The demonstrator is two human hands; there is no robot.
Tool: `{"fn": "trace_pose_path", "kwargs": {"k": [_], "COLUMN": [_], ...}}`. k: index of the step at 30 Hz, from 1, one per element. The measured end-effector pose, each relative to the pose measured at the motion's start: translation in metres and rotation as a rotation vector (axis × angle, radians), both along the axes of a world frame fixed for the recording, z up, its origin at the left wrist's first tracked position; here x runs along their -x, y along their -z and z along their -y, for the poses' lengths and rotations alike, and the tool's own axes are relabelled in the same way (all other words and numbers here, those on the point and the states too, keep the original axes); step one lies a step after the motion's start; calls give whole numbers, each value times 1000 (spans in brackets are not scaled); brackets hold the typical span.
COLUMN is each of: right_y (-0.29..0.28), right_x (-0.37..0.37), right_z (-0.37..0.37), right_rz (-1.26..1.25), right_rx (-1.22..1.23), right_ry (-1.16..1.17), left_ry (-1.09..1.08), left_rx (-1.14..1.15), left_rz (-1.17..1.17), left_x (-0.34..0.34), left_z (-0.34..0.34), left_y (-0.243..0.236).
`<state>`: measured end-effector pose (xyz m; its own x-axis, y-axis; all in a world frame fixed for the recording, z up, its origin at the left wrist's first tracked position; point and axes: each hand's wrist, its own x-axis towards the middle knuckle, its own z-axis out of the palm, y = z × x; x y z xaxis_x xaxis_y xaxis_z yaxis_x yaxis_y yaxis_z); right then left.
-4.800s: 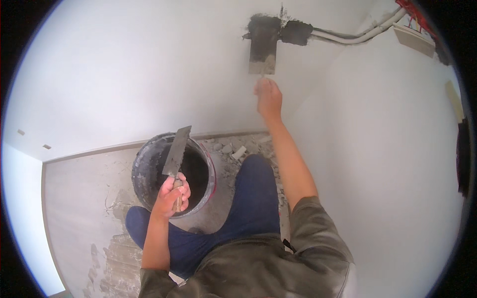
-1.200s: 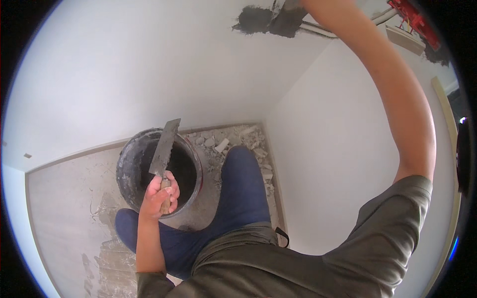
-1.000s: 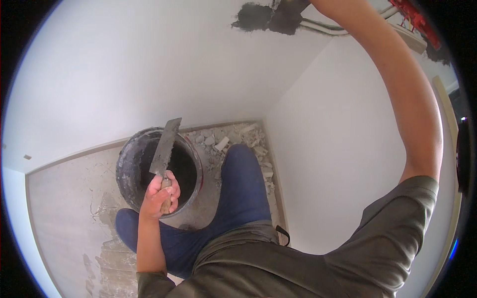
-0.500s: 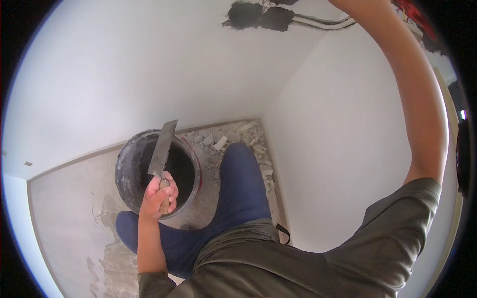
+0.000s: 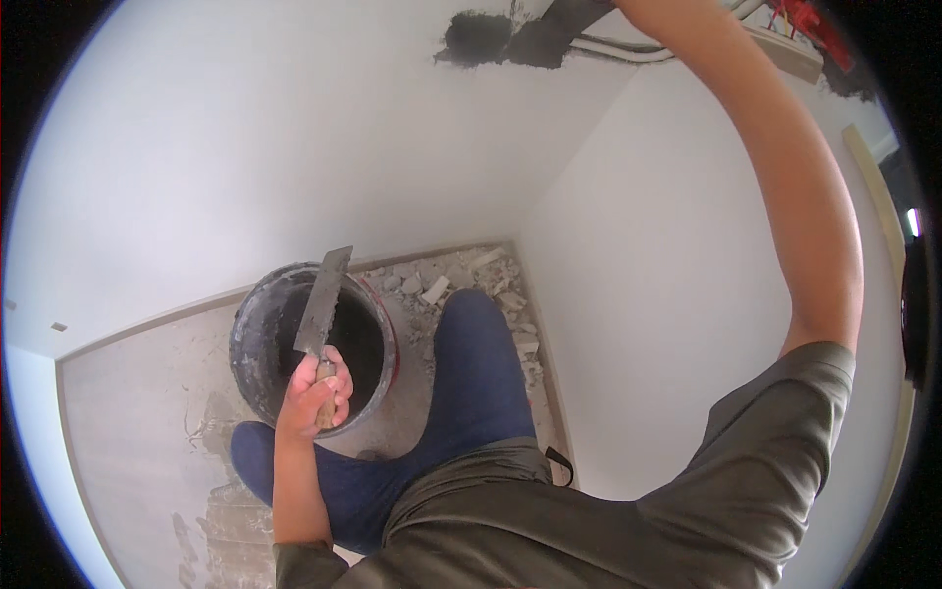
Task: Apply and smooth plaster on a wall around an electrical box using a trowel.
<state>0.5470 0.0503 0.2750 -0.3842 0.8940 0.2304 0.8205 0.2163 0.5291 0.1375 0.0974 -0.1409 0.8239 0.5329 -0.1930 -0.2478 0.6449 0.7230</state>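
While the left hand (image 5: 312,391) closes its fingers around the pale wooden handle of a scraper (image 5: 324,304), the tool's flat, tapering metal blade, smeared grey and ragged along one edge, stands tilted over the mouth of a bucket (image 5: 253,358). That round bucket has a scuffed wall crusted with pale residue and a dark interior. The right hand (image 5: 640,10) is cut off by the upper edge, so I cannot tell how its grip stands; just beside it lies a dark, straight-edged, blade-like shape (image 5: 577,18), against rough-edged blackish patches (image 5: 478,39) on the smooth white wall (image 5: 294,147). Two rounded, pale pipes (image 5: 628,53) run from the patches toward the corner. Below, angular chunks of chalky rubble (image 5: 432,287) lie beside the bucket, near a knee in blue cloth (image 5: 476,344).
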Motion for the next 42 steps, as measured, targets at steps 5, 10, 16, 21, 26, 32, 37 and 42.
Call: {"fn": "trace_pose_path", "kwargs": {"k": [5, 10, 16, 21, 26, 32, 37, 42], "right_y": [-14, 6, 131, 237, 247, 246, 247, 244], "right_x": [10, 0, -37, 7, 48, 60, 76, 78], "right_z": [-9, 26, 41, 44, -13, -35, -40, -38], "right_rz": [-171, 133, -644, -2330, -2411, -2422, -2464, -2460], "right_rx": [125, -44, -310, -343, -427, -396, -316, -299], "right_ry": [-48, 483, 792, 264, 93, 110, 98, 119], "left_ry": [-37, -13, -30, 11, -25, -29, -22, -14], "left_rx": [-8, -15, -10, -10, -10, 21, 0, -1], "left_rz": [-43, -11, -25, 7, -65, -34, -49, -39], "left_x": [12, 10, 12, 2, 10, 7, 7, 6], "left_z": [2, 1, 1, -1, 0, 1, 2, 1], "left_y": [-5, -2, -6, 0, -2, -3, -5, -4]}}
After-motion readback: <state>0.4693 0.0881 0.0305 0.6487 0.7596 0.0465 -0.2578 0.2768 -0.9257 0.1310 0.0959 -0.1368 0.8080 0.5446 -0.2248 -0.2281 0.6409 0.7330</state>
